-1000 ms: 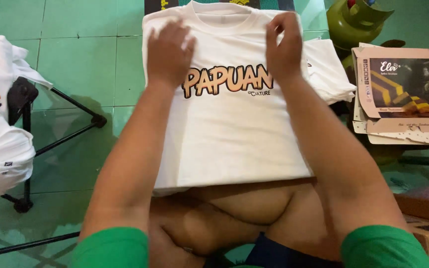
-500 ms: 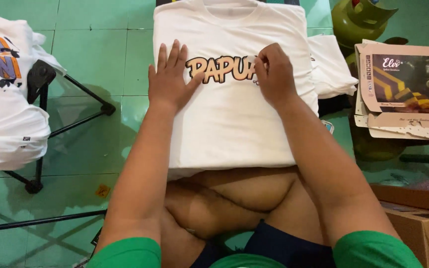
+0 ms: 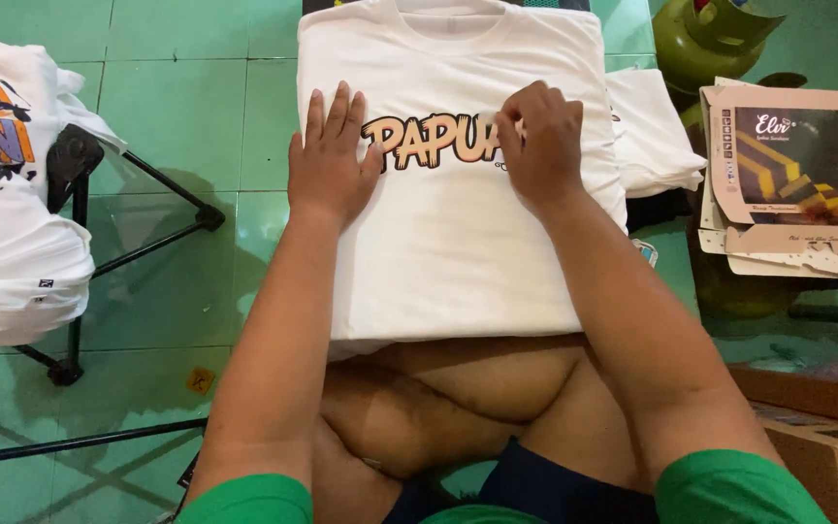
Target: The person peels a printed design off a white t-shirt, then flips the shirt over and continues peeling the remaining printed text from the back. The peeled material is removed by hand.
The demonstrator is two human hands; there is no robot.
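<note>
Left hand slid down, flat with fingers spread, on white printed cotton T-shirt; right hand (likewise lowered) seemingly pinched the print.

Bright, even light, looks like it comes from overhead. My white shirt is near blown out, folds barely read. My left hand throws a soft thin shadow on it toward 9 o'clock; my right hand is slightly motion-blurred at the fingertips. Stool legs cast diffuse shadows on the green floor. Faint sheen on tiles at 7 o'clock. Wide-angle stretch at edges, corners a bit soft
</note>
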